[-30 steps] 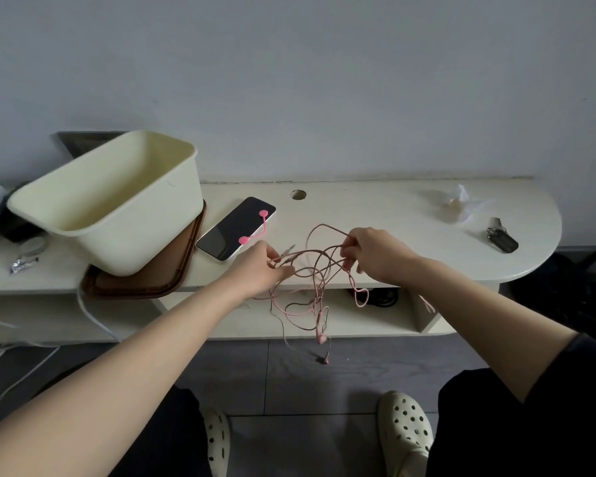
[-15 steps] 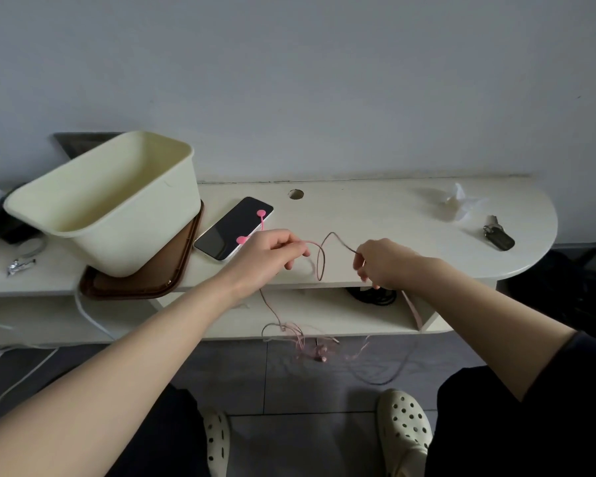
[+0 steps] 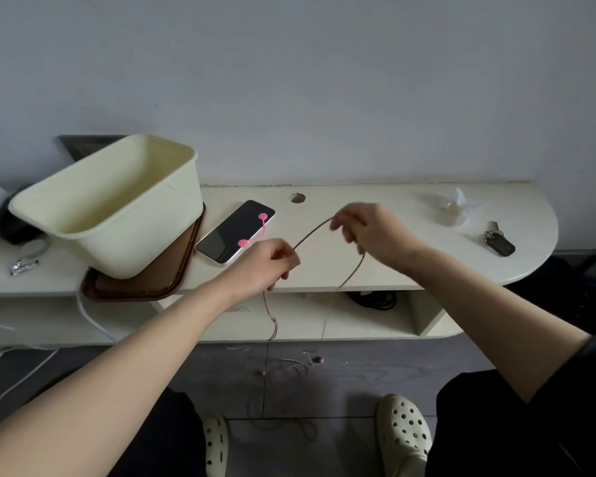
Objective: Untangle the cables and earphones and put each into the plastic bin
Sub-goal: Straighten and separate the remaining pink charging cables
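Seated at a white desk (image 3: 410, 208), a person pinches a pinkish cord (image 3: 312, 232) with the left hand (image 3: 269, 261) and right hand (image 3: 375, 232), a short span drawn between them. One strand hangs below the left hand, and a loop curves down from the right. Blurred ends trail over the grey floor. At left, a cream bin (image 3: 117, 215) sits on a brown tray (image 3: 135, 290), beside a phone (image 3: 236, 232) bearing a pink tie (image 3: 255, 232). Keys (image 3: 499, 242) and a crumpled tissue (image 3: 458, 208) lie at the desk's right end.
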`<state>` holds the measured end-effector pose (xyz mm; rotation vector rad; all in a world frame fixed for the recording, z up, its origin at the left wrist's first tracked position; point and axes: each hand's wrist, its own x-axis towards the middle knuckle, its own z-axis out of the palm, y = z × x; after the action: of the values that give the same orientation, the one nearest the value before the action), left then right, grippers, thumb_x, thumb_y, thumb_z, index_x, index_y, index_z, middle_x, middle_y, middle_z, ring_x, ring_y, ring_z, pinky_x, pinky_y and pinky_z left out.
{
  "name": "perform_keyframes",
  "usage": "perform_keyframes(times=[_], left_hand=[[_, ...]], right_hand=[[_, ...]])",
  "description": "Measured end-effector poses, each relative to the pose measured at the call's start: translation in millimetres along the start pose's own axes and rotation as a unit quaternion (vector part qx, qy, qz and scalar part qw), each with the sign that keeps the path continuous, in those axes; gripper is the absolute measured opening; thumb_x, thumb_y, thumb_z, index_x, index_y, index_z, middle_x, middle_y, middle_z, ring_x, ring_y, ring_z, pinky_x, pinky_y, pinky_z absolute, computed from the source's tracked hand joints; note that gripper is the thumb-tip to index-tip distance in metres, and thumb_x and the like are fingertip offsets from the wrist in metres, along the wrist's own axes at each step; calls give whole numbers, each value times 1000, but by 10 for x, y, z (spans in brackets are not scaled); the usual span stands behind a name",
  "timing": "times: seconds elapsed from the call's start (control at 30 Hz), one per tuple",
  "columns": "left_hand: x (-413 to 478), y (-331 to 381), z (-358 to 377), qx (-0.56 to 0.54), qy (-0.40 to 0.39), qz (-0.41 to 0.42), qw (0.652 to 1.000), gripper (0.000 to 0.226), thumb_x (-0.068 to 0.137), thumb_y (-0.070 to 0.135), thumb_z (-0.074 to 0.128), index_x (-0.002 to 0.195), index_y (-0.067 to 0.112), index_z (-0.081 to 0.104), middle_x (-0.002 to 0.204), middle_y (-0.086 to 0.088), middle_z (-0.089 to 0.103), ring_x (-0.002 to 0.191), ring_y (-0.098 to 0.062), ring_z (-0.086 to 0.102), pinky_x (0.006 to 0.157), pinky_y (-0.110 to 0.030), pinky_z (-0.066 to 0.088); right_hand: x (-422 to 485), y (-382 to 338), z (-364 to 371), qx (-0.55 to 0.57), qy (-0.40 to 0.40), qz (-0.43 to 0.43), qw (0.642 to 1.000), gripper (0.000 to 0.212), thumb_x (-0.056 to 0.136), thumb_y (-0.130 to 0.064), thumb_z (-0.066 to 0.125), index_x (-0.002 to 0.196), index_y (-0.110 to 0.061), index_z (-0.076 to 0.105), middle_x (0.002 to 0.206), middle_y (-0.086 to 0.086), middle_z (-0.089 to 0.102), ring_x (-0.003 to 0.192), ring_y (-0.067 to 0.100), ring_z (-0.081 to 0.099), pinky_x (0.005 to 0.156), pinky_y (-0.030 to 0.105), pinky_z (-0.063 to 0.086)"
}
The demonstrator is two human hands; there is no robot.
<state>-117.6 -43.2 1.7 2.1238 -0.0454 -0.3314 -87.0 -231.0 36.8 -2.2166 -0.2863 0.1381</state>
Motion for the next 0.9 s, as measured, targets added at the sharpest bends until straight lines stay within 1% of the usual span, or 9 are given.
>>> perform_keyframes(times=[0.1,0.17,0.27,0.33,0.4,0.5,0.6,0.73,0.9], left_hand=[[-21,-155,-19,31,-93,-84,992,28,100,14,35,80,12,54,66,-3,51,52,-14,48,53,-21,42],[-43,-193,-38,58,-117,-104,986,35,102,19,29,80,11,54,66,-5,50,56,-15,49,57,-20,43],[-47,-80,-89,29,-17,-37,999,38,103,22,28,78,11,54,57,-1,35,50,-13,36,49,-22,44],[-56,36,-141,-4,21,7,1000,38,104,27,29,82,11,56,57,2,28,47,-11,27,46,-23,33],[-91,105,-168,-25,-8,23,999,37,103,29,31,85,11,58,59,3,25,49,-10,21,47,-21,23],[-148,175,-123,32,-55,55,996,28,100,26,40,82,20,62,63,2,31,53,-12,26,48,-21,25],[-157,243,-72,34,-64,68,995,20,97,23,47,80,20,56,66,5,39,58,-11,34,54,-21,31],[-173,205,-151,2,-27,53,998,25,99,21,43,78,16,55,61,5,35,51,-7,30,51,-20,27],[-245,58,-279,11,27,24,999,26,99,20,44,77,15,57,57,5,32,41,-4,26,44,-17,23]], right_hand=[[101,86,-196,48,167,25,985,25,97,-6,36,88,-11,59,61,-3,50,51,11,42,49,18,34],[133,210,-325,-8,211,51,976,26,96,-4,35,90,-10,60,68,3,56,60,16,47,48,14,33],[128,456,-382,-180,103,137,969,25,93,1,40,99,-5,64,98,14,66,83,27,57,57,21,42],[71,513,-331,-275,22,157,948,25,91,-1,47,114,0,58,117,19,60,104,34,56,80,32,47],[13,444,-237,-273,-6,95,957,51,89,-10,59,135,-3,38,136,18,44,125,33,42,100,33,35],[-117,149,-51,-151,-57,-84,983,81,82,-17,71,146,-13,22,147,6,32,136,19,30,107,19,20],[-208,-47,156,-90,-110,-162,976,60,86,-15,66,137,-15,37,126,0,55,112,3,50,91,1,28],[-229,-85,157,-1,-153,-70,986,9,94,-17,54,100,-16,61,66,-7,59,58,7,56,64,12,43],[-207,14,55,3,-99,-22,995,24,96,-20,48,80,-22,65,61,-6,47,51,4,43,55,17,43]])
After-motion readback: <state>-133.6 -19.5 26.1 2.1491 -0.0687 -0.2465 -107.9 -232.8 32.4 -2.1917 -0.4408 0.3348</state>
